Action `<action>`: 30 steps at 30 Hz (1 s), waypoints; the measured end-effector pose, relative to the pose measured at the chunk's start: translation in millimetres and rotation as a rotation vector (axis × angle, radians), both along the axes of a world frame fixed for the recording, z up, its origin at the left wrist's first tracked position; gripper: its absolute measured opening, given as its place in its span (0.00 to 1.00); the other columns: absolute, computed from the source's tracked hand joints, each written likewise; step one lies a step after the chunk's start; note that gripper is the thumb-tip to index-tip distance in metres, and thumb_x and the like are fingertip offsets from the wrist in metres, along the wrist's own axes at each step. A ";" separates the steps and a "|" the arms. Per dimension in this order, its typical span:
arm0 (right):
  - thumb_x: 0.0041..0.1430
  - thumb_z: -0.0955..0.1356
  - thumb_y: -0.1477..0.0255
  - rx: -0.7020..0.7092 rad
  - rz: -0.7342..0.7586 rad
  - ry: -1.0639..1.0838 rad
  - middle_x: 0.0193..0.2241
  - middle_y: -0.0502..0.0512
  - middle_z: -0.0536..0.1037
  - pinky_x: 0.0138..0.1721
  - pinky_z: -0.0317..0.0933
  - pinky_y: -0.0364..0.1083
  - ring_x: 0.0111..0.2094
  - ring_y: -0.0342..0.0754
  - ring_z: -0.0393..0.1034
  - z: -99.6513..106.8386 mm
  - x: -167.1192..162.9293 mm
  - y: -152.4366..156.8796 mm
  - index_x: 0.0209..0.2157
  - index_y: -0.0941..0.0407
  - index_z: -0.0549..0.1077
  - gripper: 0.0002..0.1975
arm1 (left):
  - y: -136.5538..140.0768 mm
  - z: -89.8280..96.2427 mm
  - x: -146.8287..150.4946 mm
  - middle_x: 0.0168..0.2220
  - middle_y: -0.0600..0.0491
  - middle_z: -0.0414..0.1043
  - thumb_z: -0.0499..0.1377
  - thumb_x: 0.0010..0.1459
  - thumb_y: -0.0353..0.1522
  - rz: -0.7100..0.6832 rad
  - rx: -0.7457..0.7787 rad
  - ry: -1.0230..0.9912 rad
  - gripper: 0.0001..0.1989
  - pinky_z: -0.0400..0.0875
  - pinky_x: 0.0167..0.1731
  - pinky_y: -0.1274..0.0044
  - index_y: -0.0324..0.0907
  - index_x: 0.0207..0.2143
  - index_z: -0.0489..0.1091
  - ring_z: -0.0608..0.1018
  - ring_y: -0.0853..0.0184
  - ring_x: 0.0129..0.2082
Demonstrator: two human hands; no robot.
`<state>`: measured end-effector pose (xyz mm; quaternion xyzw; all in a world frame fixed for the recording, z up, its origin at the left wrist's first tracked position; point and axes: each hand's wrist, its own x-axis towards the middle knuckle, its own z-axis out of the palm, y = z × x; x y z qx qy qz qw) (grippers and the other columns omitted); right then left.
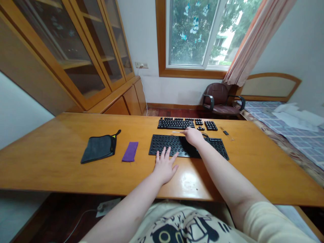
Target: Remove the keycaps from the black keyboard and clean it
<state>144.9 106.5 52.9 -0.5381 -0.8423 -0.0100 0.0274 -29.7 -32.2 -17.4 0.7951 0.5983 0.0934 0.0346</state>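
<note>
A black keyboard base (182,153) without its keycaps lies on the wooden desk in front of me. My left hand (165,166) rests on its near edge, fingers spread and nothing in them. Just beyond the base, my right hand (193,136) is closed on a thin white stick that looks like a cotton swab (178,132), which points left. The right hand and forearm hide part of the base and its cable. Behind the swab, black keycaps (174,124) are laid out in keyboard order, with the number-pad keycaps (211,126) at the right end.
Left of the base lie a folded purple cloth (130,152) and a dark mesh pouch (98,149). A small dark item (225,133) on a clear strip is at the right. Past the desk (63,175) stand a brown armchair (219,98), a bed and a glass-door cabinet.
</note>
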 end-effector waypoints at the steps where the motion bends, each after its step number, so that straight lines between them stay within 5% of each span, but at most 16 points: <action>1: 0.64 0.57 0.71 0.014 -0.016 0.007 0.43 0.56 0.73 0.43 0.59 0.43 0.43 0.49 0.69 -1.6 0.1 -0.8 0.54 0.45 0.66 0.20 | 0.0 -0.1 0.1 0.65 0.47 0.45 0.51 0.56 0.47 0.003 0.003 -0.001 0.30 0.36 0.57 0.52 0.58 0.61 0.50 0.45 0.50 0.64; 11: 0.63 0.56 0.73 0.012 -0.335 0.092 0.45 0.58 0.72 0.41 0.60 0.44 0.42 0.49 0.69 -9.5 41.4 -2.0 0.51 0.48 0.70 0.20 | 0.2 -0.7 -1.1 0.65 0.47 0.44 0.50 0.56 0.47 0.007 -0.011 0.001 0.30 0.36 0.57 0.53 0.58 0.61 0.50 0.46 0.51 0.64; 15: 0.60 0.58 0.73 0.063 -0.509 0.248 0.44 0.59 0.73 0.44 0.59 0.44 0.42 0.50 0.69 -18.8 96.2 -12.3 0.50 0.52 0.72 0.19 | -0.2 -1.2 -0.7 0.65 0.48 0.43 0.51 0.57 0.46 0.004 -0.017 -0.015 0.29 0.36 0.58 0.53 0.58 0.60 0.50 0.46 0.51 0.64; 19: 0.54 0.61 0.77 0.061 -0.924 0.291 0.42 0.66 0.73 0.41 0.61 0.46 0.40 0.53 0.70 -42.5 169.1 -28.4 0.50 0.58 0.72 0.22 | -1.9 1.5 -1.2 0.66 0.48 0.39 0.55 0.55 0.41 0.011 0.006 -0.072 0.31 0.40 0.58 0.55 0.56 0.61 0.50 0.47 0.52 0.64; 21: 0.51 0.62 0.76 0.015 -1.007 0.301 0.40 0.67 0.73 0.39 0.62 0.48 0.38 0.55 0.70 -55.9 196.6 -38.7 0.48 0.60 0.73 0.22 | -1.8 6.2 -6.4 0.66 0.48 0.41 0.55 0.55 0.37 0.030 0.043 -0.115 0.30 0.46 0.59 0.61 0.51 0.61 0.52 0.51 0.55 0.63; 24: 0.53 0.60 0.76 0.008 -1.003 0.322 0.37 0.66 0.75 0.38 0.62 0.48 0.38 0.55 0.71 -70.3 216.6 -53.4 0.48 0.60 0.73 0.21 | 0.5 16.4 -28.1 0.62 0.47 0.51 0.51 0.58 0.33 0.178 0.148 -0.162 0.23 0.55 0.57 0.69 0.43 0.57 0.58 0.60 0.60 0.59; 28: 0.54 0.60 0.74 0.015 -1.011 0.309 0.37 0.66 0.75 0.39 0.62 0.49 0.38 0.56 0.71 -75.0 218.1 -61.5 0.48 0.59 0.73 0.21 | 2.4 27.2 -82.3 0.56 0.40 0.61 0.51 0.57 0.34 0.625 0.213 -0.068 0.20 0.62 0.50 0.65 0.37 0.51 0.64 0.66 0.54 0.53; 30: 0.54 0.60 0.73 0.009 -1.021 0.285 0.38 0.67 0.75 0.40 0.62 0.51 0.39 0.58 0.71 -73.5 215.8 -60.4 0.47 0.58 0.74 0.21 | -0.3 27.7 -111.1 0.50 0.40 0.66 0.52 0.56 0.35 0.741 0.162 -0.011 0.19 0.65 0.46 0.64 0.37 0.49 0.66 0.69 0.53 0.49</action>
